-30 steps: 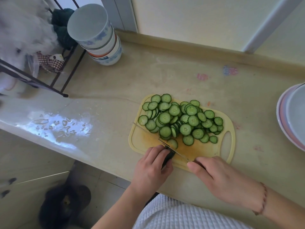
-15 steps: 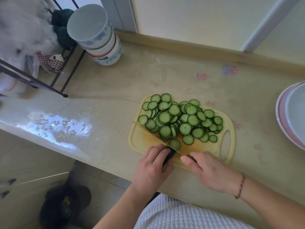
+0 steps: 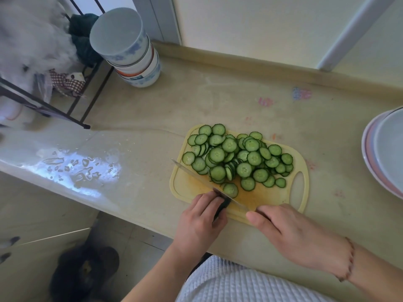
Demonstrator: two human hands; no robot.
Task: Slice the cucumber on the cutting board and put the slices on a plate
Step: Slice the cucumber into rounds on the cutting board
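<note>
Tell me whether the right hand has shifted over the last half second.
Yes. The right hand has slid right along the near edge of the cutting board, away from the left hand, roughly back to where it was a second ago.

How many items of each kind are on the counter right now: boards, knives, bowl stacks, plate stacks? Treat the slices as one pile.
Cutting board: 1
Knife: 1, gripped by the left hand
Pile of cucumber slices: 1
Stack of bowls: 1
Stack of plates: 1, partly cut off at the frame edge
Total: 5
</note>
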